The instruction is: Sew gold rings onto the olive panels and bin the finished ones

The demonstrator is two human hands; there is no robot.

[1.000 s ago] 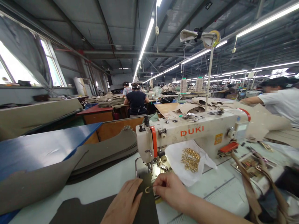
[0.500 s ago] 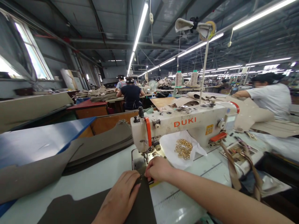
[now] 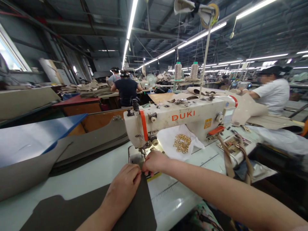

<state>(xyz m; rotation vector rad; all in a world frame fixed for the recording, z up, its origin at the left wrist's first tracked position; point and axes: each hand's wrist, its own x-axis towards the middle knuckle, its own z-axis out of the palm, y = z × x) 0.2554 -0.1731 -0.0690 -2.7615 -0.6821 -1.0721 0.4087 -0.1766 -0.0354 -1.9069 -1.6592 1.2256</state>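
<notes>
A white sewing machine (image 3: 168, 115) marked DUKI stands on the pale table. A dark grey-brown panel (image 3: 96, 205) lies flat, its upper end reaching the needle area. My left hand (image 3: 126, 181) rests on that end, fingers curled together at the edge of the panel. Just right of it, my right hand (image 3: 154, 163) is pinched beside the needle; what it holds is hidden behind the fingers. The two hands nearly touch. Gold metal rings (image 3: 182, 143) lie on a white cloth (image 3: 166, 138) under the machine arm.
Stacked grey-brown panels (image 3: 93, 147) lie at the left, near a blue-edged sheet (image 3: 40, 134). A box of small parts with straps (image 3: 240, 146) sits at the right. Thread cones (image 3: 178, 71) stand behind. A person in white (image 3: 276, 93) works at the right; others sit further back.
The view has shifted, so the machine appears further left and higher. My left hand's fingers have curled in more tightly, and both hands are closer together.
</notes>
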